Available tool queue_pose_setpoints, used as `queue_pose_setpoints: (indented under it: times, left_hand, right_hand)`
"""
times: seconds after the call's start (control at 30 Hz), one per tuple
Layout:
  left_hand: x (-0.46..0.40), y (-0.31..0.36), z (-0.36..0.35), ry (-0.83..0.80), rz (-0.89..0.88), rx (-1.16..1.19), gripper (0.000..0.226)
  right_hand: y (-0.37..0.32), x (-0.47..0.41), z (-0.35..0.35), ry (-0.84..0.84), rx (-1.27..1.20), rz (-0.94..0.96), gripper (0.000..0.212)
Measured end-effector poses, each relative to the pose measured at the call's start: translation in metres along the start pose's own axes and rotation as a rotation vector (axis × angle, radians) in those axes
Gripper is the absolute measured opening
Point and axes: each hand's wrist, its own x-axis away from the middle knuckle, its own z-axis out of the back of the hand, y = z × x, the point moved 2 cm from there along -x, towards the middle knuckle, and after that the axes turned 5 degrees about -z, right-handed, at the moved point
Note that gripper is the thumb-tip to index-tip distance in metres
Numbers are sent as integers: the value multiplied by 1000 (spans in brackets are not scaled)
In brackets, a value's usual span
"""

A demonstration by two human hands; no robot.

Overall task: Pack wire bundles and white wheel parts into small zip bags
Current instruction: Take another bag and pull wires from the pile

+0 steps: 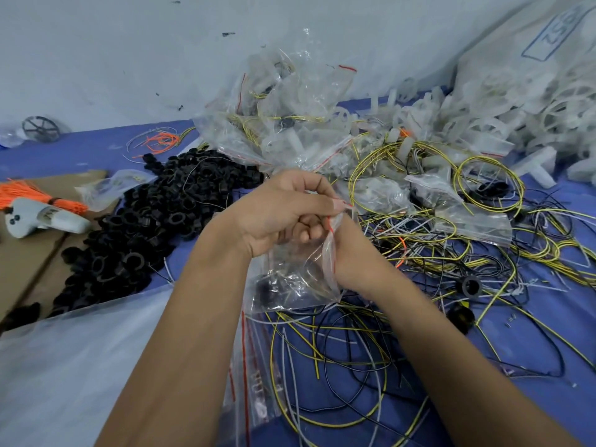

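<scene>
Both hands raised together over the blue surface (532,317), left hand (283,214) and right hand (351,250) pinching the red-striped mouth of a small zip bag (296,279). Bag hanging between the wrists, something dark inside, contents otherwise unclear. Thin, limp, slippery film; best held at the stiffer zip strip. Loose wires (338,356) below: light, springy, prone to tangle. White wheel parts (483,124) heaped at far right, rigid and light.
</scene>
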Motion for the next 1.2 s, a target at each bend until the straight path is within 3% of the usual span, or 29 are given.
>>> queue_pose_setpoints:
  times: [0.07,0.13,0.23,0.3,0.37,0.47,0.53,0.63,0.7,0.77,0.87,1.07,1.2]
  left_hand:
    - [-1,-2,1,23,8,-8,16]
    - [-2,-5,0,30,25,-9,15]
    - [-5,-10,-4,40,46,-16,15]
    - [-8,-12,-6,68,47,-8,15]
    - [-11,-15,-6,117,45,-4,17]
    - [-18,-20,-12,208,29,-29,19]
    - [-24,-27,-20,272,9,-49,18]
    - [-31,-40,-35,316,-9,-87,12]
    - [-34,-50,-43,322,-24,-141,11]
    - [-36,-58,-48,323,-25,-206,14]
    - [-37,-65,-48,328,7,-257,12]
    - [-38,-68,-45,318,36,-240,12]
    - [-38,-70,-42,311,50,-211,12]
  right_hand:
    - [4,-3,2,76,262,-33,23]
    - [11,1,1,-45,446,-32,25]
    - [9,6,4,-155,352,39,31]
    - [7,2,11,-129,352,67,24]
    - [8,-2,25,26,344,51,16]
    - [10,-2,54,314,125,-34,24]
    - [13,2,76,549,110,-66,19]
    - [27,9,110,866,443,-201,18]
    - [36,15,129,969,683,-332,23]
    - [46,17,140,907,812,-492,37]
    - [59,15,141,787,753,-593,46]
    - [65,19,143,898,753,-482,23]
    - [65,23,147,932,603,-359,31]
